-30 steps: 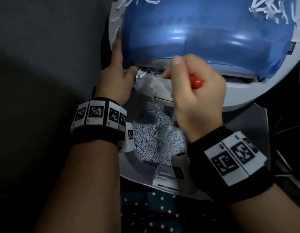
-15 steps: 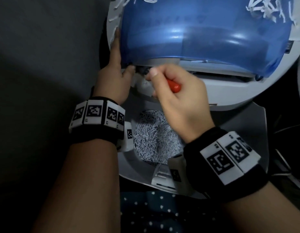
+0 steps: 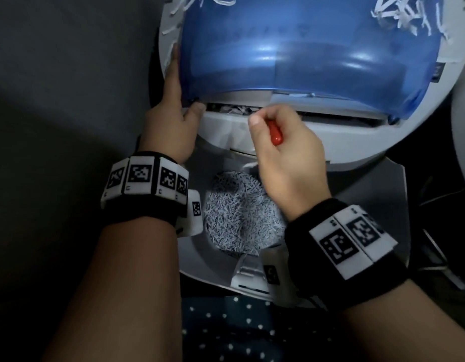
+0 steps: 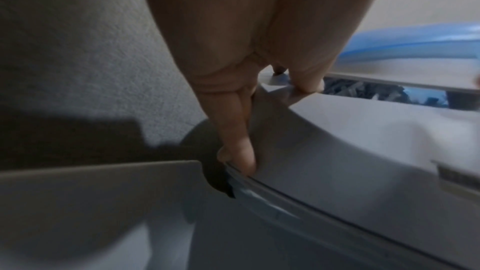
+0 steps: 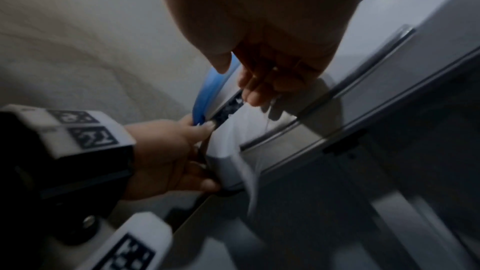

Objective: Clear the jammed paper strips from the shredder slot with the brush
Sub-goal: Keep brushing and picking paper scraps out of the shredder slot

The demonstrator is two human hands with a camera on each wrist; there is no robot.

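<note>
The grey shredder head (image 3: 317,142) lies tipped toward me with a blue translucent cover (image 3: 291,48) over it. Its slot (image 3: 234,108) runs along the cover's near edge, and crumpled paper strips (image 3: 239,110) show in its left part. My right hand (image 3: 283,152) grips the brush by its red handle (image 3: 274,132), fingers curled at the slot; the bristles are hidden. My left hand (image 3: 171,121) grips the head's left edge, thumb (image 3: 197,109) at the slot's left end. In the left wrist view its fingers (image 4: 239,147) curl round the grey rim (image 4: 298,151).
Below the head stands the grey bin (image 3: 197,259), holding a heap of fine shredded paper (image 3: 239,218). Loose strips (image 3: 403,11) lie on the top of the cover. A dotted dark cloth (image 3: 239,330) is at the bottom. Dark grey floor lies to the left.
My right hand moved left along the slot, then slightly back right. A white sheet that hung from the slot under that hand is no longer visible. My left hand kept its hold.
</note>
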